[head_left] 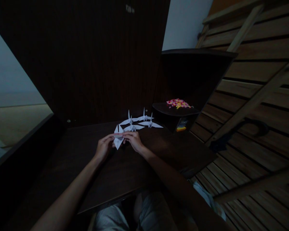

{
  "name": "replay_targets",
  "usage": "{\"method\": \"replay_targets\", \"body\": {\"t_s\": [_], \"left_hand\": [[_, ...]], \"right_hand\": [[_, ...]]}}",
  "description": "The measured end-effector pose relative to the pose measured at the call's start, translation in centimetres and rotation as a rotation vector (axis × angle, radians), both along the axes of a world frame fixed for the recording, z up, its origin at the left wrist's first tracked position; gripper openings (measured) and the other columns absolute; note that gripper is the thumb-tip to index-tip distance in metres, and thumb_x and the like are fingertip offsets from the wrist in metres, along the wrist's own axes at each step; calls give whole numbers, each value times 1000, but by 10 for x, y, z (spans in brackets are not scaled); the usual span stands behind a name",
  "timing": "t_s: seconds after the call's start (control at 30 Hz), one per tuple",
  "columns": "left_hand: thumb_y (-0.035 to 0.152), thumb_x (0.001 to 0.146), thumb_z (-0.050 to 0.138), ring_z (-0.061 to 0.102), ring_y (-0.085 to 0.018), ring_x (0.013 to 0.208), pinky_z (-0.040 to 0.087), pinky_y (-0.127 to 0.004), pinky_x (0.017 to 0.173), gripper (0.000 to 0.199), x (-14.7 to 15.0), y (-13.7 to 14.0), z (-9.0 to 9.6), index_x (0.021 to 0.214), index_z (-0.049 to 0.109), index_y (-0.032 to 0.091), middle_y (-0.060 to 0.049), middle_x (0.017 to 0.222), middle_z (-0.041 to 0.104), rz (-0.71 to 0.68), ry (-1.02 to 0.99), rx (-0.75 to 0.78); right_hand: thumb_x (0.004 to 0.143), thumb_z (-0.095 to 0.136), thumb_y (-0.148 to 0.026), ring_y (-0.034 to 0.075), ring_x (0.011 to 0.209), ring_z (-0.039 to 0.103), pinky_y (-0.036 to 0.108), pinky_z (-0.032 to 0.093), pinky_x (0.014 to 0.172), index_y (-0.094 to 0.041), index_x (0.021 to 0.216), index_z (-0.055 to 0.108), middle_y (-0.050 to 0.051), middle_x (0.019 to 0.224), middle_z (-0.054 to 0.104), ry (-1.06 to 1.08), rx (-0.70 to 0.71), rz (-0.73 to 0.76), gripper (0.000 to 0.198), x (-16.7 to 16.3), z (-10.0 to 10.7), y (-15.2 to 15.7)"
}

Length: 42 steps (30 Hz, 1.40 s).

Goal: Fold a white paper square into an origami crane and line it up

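Between my two hands is a partly folded white origami paper (pixel 118 142), with two narrow points standing up at its top and a wider point hanging down. My left hand (pixel 103 147) pinches its left edge, fingers closed. My right hand (pixel 134 141) grips the right side, fingers bent around the edge; some fingertips are hidden behind the paper. Just beyond my hands, several finished white paper cranes (pixel 150 124) stand on the dark desk (pixel 106 179), wings spread and necks pointing up.
A small curved shelf (pixel 159 109) at the right bears a heap of pink, red and yellow small pieces (pixel 178 103). Below it sits a small box with a yellow edge (pixel 181 128). A dark panel (pixel 98 64) rises behind the desk; wooden slats (pixel 250 83) stand at the right.
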<state>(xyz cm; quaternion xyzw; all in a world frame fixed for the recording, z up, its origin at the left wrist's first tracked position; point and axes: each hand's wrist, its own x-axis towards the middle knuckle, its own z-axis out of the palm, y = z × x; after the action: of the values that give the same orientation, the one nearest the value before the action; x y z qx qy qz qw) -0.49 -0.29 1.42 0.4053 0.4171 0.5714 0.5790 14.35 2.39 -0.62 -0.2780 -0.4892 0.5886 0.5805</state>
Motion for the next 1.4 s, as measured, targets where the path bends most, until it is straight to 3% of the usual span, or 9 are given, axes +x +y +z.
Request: {"method": "replay_targets", "body": {"t_s": [0.1,0.2,0.37,0.43,0.63,0.77,0.93,1.07,1.4], "left_hand": [[33,61,67,59,-16,55,48,-28,53,32,0,0,0,83,70,10,-6,65,66,-38,-62,-13],[39,63,71,59,-15,53,46,-26,50,38,-1,0,-2,89,67,11,-3,64,65,-1,37,21],[38,54,81,64,-17,59,48,-27,59,76,-1,0,-5,120,51,15,-1,66,70,4,172,86],[41,55,81,65,-19,62,49,-29,63,81,-1,-1,-4,124,48,14,-3,68,70,11,194,99],[47,59,79,65,-20,70,50,-29,67,49,-1,-1,-6,93,66,13,-6,75,71,31,293,193],[46,59,78,63,-18,66,48,-27,64,43,-1,0,-8,86,68,14,-5,72,70,37,311,221],[46,60,77,61,-17,65,46,-25,62,38,-2,0,-9,79,68,14,-4,70,69,42,335,225],[47,60,77,58,-16,61,44,-24,59,35,-2,-1,-8,73,68,15,-2,62,65,44,357,231],[41,53,82,63,-18,60,49,-29,61,36,1,-5,-2,73,67,15,-6,67,69,72,295,181]], "right_hand": [[65,63,-24,8,50,51,23,39,49,-17,67,73,2,73,64,-68,67,-29,13,0,1,0],[67,61,-24,7,48,49,23,38,48,-19,64,73,0,74,63,-149,154,-68,13,1,3,-1],[70,57,-23,11,59,52,24,40,52,-22,63,73,1,76,61,-185,200,-97,17,2,6,-4],[72,56,-23,14,68,54,24,42,55,-22,64,73,2,78,62,-204,205,-109,19,3,7,-5],[76,58,-28,15,74,56,25,44,65,-21,88,71,2,80,64,-195,170,-157,19,1,9,-6],[70,68,-29,14,73,59,25,45,69,-20,100,60,-1,73,62,-100,157,-176,33,-3,5,-3],[66,72,-31,13,67,58,25,45,65,-21,97,52,-3,69,60,-77,94,-124,38,-2,3,-1],[65,73,-33,13,66,58,26,45,65,-22,93,52,-3,68,59,-99,113,-121,37,-1,4,-1],[67,72,-33,12,65,57,24,45,61,-20,90,55,-3,69,58,-134,142,-142,32,-2,0,0]]}}
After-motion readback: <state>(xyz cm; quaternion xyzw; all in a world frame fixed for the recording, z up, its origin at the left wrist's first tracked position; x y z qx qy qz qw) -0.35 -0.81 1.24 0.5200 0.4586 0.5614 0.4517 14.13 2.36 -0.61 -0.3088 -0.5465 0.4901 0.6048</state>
